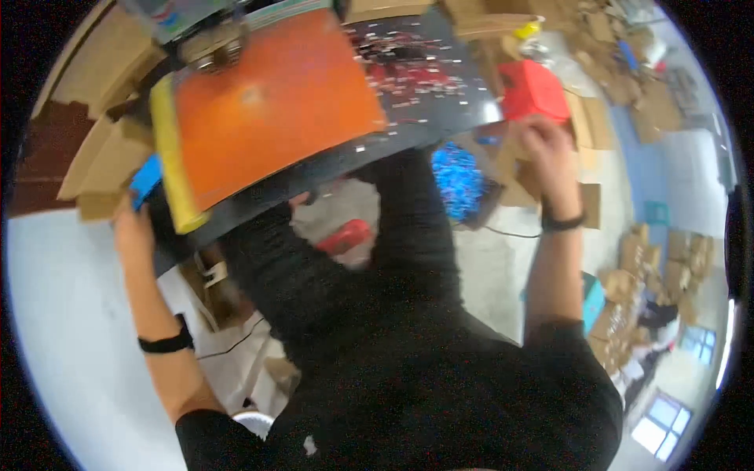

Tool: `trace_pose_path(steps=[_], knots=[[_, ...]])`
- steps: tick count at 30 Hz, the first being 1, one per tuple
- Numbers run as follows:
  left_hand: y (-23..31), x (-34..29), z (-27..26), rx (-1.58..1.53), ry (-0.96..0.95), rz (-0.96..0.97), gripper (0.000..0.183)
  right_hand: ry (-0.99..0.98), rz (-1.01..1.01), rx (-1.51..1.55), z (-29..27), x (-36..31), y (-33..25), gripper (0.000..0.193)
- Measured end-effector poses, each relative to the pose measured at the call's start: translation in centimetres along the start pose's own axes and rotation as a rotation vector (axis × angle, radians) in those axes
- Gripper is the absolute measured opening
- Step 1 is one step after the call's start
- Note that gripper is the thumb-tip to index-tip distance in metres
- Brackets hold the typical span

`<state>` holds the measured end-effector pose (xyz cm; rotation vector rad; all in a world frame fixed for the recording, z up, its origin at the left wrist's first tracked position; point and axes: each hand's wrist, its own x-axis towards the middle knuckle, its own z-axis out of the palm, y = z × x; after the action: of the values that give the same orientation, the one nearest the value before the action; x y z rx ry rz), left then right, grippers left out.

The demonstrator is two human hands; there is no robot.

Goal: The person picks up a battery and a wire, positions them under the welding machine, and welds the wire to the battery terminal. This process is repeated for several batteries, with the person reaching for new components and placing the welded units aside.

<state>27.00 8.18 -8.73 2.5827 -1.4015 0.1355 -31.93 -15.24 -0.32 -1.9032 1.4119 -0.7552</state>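
Note:
My left hand [132, 226] is at the left end of the dark table, its fingers closed at the lower end of a flat blue piece [146, 179]. My right hand [545, 140] is by the table's right end, just below a red box-shaped thing [534, 89]. Its fingers are bent together, and blur hides what they may hold. Between the hands, an orange board [275, 102] lies on the table, with a yellow strip [174, 153] along its left edge.
Small red, white and dark pieces [408, 67] lie scattered on the dark tabletop [471, 94]. Below its right part is a heap of blue pieces [457, 180]. A metal machine part [216, 51] stands at the back. Cardboard boxes [118, 157] flank the table; a red object [345, 237] lies below, between my legs.

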Motion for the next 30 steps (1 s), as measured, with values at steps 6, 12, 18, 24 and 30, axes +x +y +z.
trace_pose_path(steps=[6, 12, 18, 24, 30], knots=[[-4.2, 1.7, 1.9, -0.113, 0.055, -0.061, 0.023, 0.165, -0.149, -0.365, 4.3, 1.5, 2.2, 0.017], [-3.9, 1.2, 1.8, -0.408, 0.066, -0.195, 0.028, 0.139, -0.354, -0.577, 13.2, 8.8, 3.1, 0.022], [-0.8, 0.5, -3.1, -0.456, 0.205, -0.229, 0.041, 0.120, -0.342, -0.548, 12.2, 11.6, 2.3, 0.019], [6.2, -1.1, -5.6, -0.640, 0.347, -0.200, 0.030, 0.129, -0.293, 0.068, 10.0, 10.1, -2.3, 0.011], [11.0, -8.4, 3.7, -0.960, 0.794, 0.026, 0.017, 0.034, -0.374, 0.415, 11.6, 5.2, -5.0, 0.005]])
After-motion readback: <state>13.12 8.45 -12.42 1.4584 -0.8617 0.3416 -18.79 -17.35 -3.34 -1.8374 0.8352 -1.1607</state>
